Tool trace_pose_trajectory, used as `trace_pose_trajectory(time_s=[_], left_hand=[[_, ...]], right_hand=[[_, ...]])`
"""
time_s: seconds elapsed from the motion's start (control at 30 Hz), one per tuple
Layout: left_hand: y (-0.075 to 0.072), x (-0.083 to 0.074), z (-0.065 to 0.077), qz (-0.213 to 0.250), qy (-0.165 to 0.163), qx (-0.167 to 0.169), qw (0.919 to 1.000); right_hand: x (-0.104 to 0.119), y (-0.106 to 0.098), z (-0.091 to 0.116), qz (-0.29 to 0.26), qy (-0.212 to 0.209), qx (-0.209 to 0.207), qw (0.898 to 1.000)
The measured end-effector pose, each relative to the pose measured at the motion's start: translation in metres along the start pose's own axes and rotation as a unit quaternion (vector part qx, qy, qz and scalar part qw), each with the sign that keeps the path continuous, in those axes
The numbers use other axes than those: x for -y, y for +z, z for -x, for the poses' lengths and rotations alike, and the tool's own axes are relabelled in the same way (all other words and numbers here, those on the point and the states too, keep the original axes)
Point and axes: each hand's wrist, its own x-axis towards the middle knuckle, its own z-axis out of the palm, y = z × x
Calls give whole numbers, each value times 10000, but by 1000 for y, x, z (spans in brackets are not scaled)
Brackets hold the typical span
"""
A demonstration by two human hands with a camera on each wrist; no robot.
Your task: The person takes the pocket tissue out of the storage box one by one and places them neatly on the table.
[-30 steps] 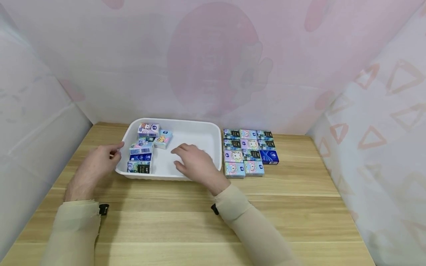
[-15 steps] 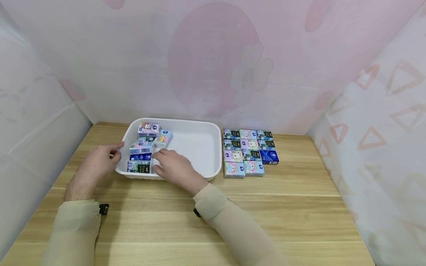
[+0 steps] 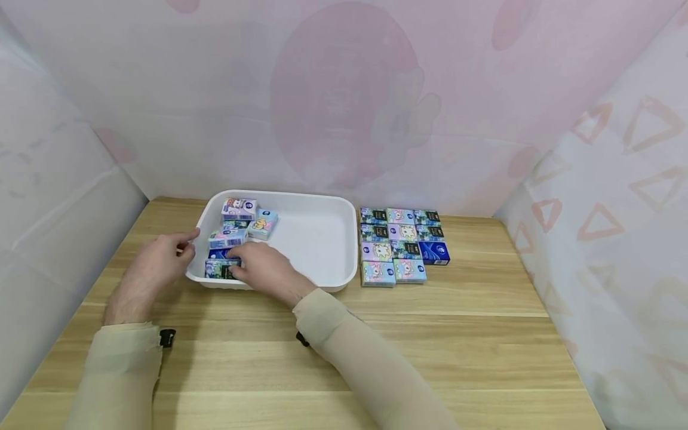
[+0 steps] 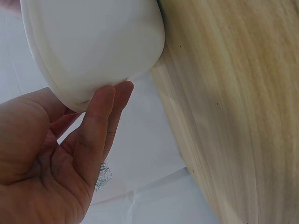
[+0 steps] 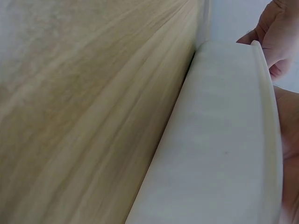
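Note:
A white plastic tray point(image 3: 301, 209) stands on the wooden table with several small printed tissue packs at its left end. My left hand point(image 3: 163, 266) holds the tray's left rim; in the left wrist view its fingers point(image 4: 96, 126) lie against the outer wall. Inside the tray, my right hand point(image 3: 269, 272) is over the near packs. Its fingertips are at a blue pack point(image 3: 217, 254) and a dark floral pack point(image 3: 217, 269), partly covering both. Whether they pinch one is unclear. Behind these lie a pastel pack point(image 3: 228, 239), a purple one point(image 3: 239, 208) and a light-blue one point(image 3: 263, 224).
Right of the tray, several tissue packs point(image 3: 404, 233) lie in neat rows on the table point(image 3: 484, 334), with a dark blue pack point(image 3: 434, 253) at the right side. Patterned cloth walls point(image 3: 344, 119) stand behind and at both sides.
My right hand has moved left across the tray, from its middle to the near packs at the left end. My left hand stays on the rim. The packs have not visibly shifted.

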Motion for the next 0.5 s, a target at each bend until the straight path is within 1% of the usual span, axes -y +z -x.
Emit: trace_pose_trajectory(time_s=[0.1, 0.23, 0.37, 0.5], left_hand=[[0, 0, 0, -19, -11, -5, 10000], [0, -1, 0, -28, -37, 5, 10000], [0, -1, 0, -16, -75, 26, 10000], [-1, -1, 1, -16, -99, 64, 9999]], right_hand=[[-1, 0, -3, -258, 42, 41, 9996], [-2, 0, -6, -452, -63, 3, 9990], [-4, -1, -4, -341, -170, -133, 9992], [-5, -4, 0, -162, -182, -236, 9994]])
